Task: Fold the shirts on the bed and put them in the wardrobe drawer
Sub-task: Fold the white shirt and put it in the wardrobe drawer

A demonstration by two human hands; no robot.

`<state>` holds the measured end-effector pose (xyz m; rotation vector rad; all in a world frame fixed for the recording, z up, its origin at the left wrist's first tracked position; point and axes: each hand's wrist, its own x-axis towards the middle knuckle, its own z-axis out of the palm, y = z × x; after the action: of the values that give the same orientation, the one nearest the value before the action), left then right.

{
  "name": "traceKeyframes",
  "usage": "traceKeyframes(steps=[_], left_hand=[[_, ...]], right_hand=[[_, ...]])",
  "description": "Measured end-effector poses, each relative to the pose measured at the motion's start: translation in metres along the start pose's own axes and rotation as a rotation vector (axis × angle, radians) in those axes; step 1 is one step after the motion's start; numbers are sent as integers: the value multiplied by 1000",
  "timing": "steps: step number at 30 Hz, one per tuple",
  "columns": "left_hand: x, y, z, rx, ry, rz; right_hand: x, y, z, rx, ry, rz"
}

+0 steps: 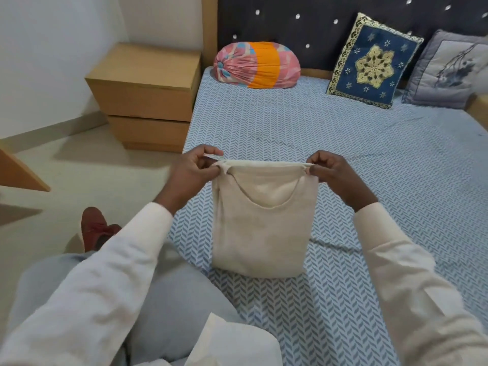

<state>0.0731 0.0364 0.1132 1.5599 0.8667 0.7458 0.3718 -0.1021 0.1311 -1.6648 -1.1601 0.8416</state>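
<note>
Left hand [194,167] pinches one top corner of the folded cream shirt [260,233], thumb against curled fingers, tight on the cloth; shirt spans between both grips, top edge pulled taut, lower fold below the grips seeming to rest on the bed [343,143]. Right hand [334,173] pinches the other top corner the same way. Judged light, soft, floppy, not slippery or fragile: would sag from a single point, so hold at both top corners or support flat under the fold
</note>
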Motion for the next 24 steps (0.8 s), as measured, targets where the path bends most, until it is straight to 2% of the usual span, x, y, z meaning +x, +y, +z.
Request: traceKeyframes(steps=[3, 6, 9, 12, 15, 19, 24], left_hand=[[44, -26, 9, 27, 146, -154], [54, -59, 14, 268, 228, -285], [29, -99, 19, 451, 22, -475], [-5, -128, 24, 422, -213, -670], [-36, -130, 35, 439, -355, -788], [-57, -127, 50, 481, -360, -787], [-63, -123, 39, 454, -352, -721]], right_hand=[[37, 44, 12, 62, 217, 171], [52, 95, 21, -68, 324, 375], [26, 122, 36, -148, 124, 593], [-12, 135, 46, -238, -147, 766], [-41, 132, 51, -310, -290, 875], [-62, 127, 64, -259, -394, 917], [-73, 114, 67, 31, -377, 869]])
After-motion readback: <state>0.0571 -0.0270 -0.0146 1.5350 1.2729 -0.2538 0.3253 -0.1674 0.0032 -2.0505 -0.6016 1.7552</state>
